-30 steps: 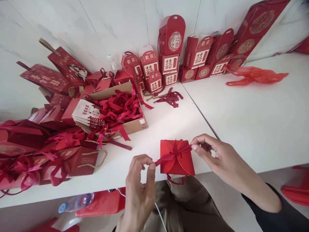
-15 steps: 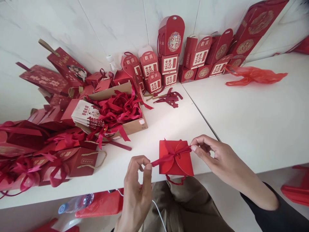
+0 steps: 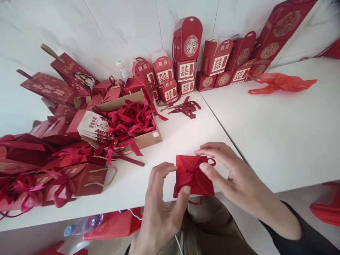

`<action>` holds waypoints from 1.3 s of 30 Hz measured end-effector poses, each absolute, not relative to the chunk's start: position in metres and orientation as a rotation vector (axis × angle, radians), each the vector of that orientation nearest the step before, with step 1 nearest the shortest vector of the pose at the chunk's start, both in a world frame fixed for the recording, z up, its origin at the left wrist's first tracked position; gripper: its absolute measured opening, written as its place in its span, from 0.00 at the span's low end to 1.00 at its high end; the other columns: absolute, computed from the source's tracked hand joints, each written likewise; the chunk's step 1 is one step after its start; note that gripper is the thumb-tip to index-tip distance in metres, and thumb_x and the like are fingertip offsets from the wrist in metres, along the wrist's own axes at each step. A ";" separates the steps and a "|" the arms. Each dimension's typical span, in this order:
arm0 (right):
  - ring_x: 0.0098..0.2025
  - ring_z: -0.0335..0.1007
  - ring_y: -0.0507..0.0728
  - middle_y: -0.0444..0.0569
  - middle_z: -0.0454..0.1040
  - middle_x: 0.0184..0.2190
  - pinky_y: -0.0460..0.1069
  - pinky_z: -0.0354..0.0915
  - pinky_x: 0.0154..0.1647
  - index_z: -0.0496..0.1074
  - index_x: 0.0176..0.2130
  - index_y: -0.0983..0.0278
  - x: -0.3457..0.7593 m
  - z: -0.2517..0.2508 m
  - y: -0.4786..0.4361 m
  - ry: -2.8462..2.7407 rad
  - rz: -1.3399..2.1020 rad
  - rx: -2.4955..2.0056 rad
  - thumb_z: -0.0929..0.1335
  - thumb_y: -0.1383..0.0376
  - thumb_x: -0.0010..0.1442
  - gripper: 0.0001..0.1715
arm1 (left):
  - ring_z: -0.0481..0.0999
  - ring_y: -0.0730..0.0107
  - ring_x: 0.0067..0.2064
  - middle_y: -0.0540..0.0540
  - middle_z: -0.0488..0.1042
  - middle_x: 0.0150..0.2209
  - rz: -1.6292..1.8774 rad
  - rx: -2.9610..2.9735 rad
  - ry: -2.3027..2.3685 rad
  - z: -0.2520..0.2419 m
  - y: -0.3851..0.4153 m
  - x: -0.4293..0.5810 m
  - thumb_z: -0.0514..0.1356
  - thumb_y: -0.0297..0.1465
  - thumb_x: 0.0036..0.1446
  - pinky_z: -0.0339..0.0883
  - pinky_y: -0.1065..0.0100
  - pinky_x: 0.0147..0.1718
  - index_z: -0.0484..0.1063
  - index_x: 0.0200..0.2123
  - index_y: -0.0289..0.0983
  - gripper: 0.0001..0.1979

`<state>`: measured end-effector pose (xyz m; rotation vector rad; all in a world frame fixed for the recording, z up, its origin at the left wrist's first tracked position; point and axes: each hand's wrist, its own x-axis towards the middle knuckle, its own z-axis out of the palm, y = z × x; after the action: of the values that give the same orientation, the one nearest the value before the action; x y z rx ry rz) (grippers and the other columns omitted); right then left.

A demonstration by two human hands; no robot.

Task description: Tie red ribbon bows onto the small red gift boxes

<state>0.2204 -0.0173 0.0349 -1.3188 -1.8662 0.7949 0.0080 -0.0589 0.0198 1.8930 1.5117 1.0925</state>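
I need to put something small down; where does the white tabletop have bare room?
Widest is the right side of the white tabletop, between the translucent red plastic bag and the right hand. A smaller patch lies between the brown cardboard box of red ribbons and the square red card box. Red card gift boxes crowd the left end and much of the wall.

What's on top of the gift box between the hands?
A crimson ribbon lies across the red gift box. The right hand covers part of the top; any contents are hidden.

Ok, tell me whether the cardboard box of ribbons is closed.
No, the cardboard box is open at the top, with red ribbons visible inside.
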 end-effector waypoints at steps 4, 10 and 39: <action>0.65 0.62 0.58 0.47 0.69 0.57 0.53 0.63 0.65 0.74 0.49 0.54 0.201 0.034 -0.015 -1.922 0.824 -1.239 0.66 0.57 0.73 0.09 | 0.74 0.67 0.50 0.47 0.73 0.47 1.134 1.964 1.473 0.020 -0.048 0.023 0.61 0.26 0.65 0.70 0.66 0.48 0.72 0.46 0.43 0.08; 0.53 0.71 0.57 0.46 0.73 0.50 0.53 0.69 0.52 0.70 0.42 0.57 0.202 0.030 -0.011 -1.756 0.915 -1.317 0.64 0.56 0.73 0.10 | 0.76 0.70 0.43 0.50 0.77 0.41 1.146 1.796 1.523 0.019 -0.049 0.019 0.59 0.28 0.67 0.70 0.68 0.41 0.73 0.39 0.42 0.03; 0.38 0.73 0.57 0.45 0.78 0.43 0.47 0.63 0.21 0.73 0.45 0.55 0.211 0.038 -0.018 -1.482 1.135 -1.489 0.65 0.46 0.70 0.17 | 0.74 0.58 0.48 0.46 0.78 0.45 1.073 2.084 1.559 0.033 -0.023 0.048 0.61 0.24 0.61 0.66 0.55 0.49 0.75 0.39 0.41 0.07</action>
<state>0.2110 -0.0181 0.0377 -1.4890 -1.4823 1.1354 0.0477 -0.0232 0.0327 2.0841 1.5593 1.0727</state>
